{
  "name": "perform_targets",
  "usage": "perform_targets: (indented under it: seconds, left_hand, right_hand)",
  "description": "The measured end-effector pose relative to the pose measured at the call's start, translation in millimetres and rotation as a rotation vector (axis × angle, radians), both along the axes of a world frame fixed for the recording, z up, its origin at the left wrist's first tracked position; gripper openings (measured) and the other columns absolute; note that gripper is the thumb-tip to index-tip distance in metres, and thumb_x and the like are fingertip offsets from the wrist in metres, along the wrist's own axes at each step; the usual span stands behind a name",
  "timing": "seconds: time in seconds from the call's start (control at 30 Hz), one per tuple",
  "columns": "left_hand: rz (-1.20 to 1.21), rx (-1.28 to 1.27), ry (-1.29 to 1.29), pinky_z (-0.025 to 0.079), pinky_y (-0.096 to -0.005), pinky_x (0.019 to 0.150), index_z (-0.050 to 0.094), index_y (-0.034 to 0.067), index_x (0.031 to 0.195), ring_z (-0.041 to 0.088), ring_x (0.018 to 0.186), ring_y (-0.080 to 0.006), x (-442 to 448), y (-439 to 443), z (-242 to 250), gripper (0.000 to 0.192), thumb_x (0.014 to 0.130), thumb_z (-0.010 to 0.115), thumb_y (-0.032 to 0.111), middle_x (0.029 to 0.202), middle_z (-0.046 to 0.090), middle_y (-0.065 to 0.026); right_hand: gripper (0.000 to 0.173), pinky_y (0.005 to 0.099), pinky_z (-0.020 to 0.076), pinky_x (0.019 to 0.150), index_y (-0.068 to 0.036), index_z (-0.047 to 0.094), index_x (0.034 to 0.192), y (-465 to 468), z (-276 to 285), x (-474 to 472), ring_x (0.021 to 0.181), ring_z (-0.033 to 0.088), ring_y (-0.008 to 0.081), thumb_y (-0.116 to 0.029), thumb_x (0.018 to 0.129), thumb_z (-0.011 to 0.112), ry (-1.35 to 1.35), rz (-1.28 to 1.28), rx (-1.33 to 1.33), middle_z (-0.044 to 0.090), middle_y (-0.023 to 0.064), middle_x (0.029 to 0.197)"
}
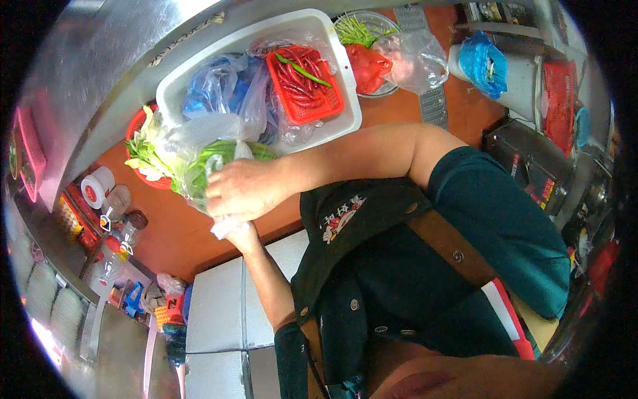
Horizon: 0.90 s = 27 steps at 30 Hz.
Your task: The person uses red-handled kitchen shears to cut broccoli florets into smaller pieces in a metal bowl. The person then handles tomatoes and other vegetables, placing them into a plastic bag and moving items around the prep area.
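My right hand [249, 189] reaches in from the right, fingers curled on a clear plastic bag [204, 132] of green leafy vegetables [217, 154]. My left forearm comes up from below; my left hand [237, 222] is mostly hidden under the right one. Crumpled white material [229, 228] lies at my left wrist; what it is cannot be told. A red basket [130, 130] of pale leafy greens [149, 154] is left of the bag. Beyond my hands, a white plastic tub [349, 112] holds blue and clear bags [214, 85] and a red basket [299, 119] of red chillies [299, 92] with a green one on top.
Behind the tub's right end, a round container [386, 90] holds green stalks [356, 30], a red bag [366, 67] and a clear bag [416, 60]. A blue bag [483, 65] lines a bin farther right. Plastic bottles [117, 202] and a white lidded tub [97, 187] stand left; white panels [214, 309] are below.
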<state>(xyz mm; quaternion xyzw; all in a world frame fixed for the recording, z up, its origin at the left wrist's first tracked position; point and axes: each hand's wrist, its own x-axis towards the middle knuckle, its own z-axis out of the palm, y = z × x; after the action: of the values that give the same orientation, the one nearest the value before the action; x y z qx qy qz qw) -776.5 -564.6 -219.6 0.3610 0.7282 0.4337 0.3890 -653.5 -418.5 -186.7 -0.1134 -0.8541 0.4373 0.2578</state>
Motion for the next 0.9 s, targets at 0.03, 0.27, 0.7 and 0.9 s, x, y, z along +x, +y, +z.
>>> perform_targets:
  seconds: [0.03,0.27,0.7,0.9]
  left_hand:
    - [0.037,-0.005,-0.020,0.043,-0.0376,0.092,0.037,-0.002,0.134,0.051,0.106,-0.0242,1.2,4.3,6.2,0.060,0.085,0.061,0.024,0.120,0.053,-0.0145]
    - [0.112,-0.141,0.229,0.044,-0.0369,0.084,0.056,-0.007,0.110,0.054,0.093,-0.0249,9.8,16.3,49.7,0.043,0.093,0.052,0.032,0.102,0.059,-0.0170]
    - [-0.214,-0.123,0.405,0.046,-0.0267,0.070,0.062,-0.003,0.089,0.058,0.076,-0.0157,15.2,26.6,86.5,0.012,0.078,0.059,0.002,0.083,0.063,-0.0091]
    - [0.036,-0.347,0.456,0.043,-0.0289,0.062,0.060,-0.003,0.087,0.051,0.067,-0.0146,10.7,-4.9,125.0,0.014,0.088,0.062,0.012,0.074,0.057,-0.0060]
  right_hand:
    - [0.029,0.0428,0.0496,0.068,-0.009,0.065,0.091,3.8,1.5,7.1,0.087,0.059,0.0289,-0.034,0.077,0.061,0.028,-0.066,-0.052,0.063,0.0098,0.090]
    - [0.043,0.0456,0.0443,0.088,-0.009,0.058,0.110,34.9,-21.8,54.5,0.106,0.051,0.0320,-0.036,0.077,0.064,-0.277,-0.190,-0.134,0.048,0.0127,0.121]
    - [0.015,0.0433,0.0508,0.069,-0.018,0.064,0.094,88.5,-81.9,130.0,0.085,0.062,0.0285,-0.023,0.082,0.056,-0.634,-0.389,0.137,0.063,0.0071,0.085]
    - [0.029,0.0452,0.0499,0.072,-0.022,0.062,0.109,102.8,-87.4,145.3,0.089,0.063,0.0321,-0.019,0.086,0.046,-0.774,-0.473,-0.061,0.066,0.0120,0.094]
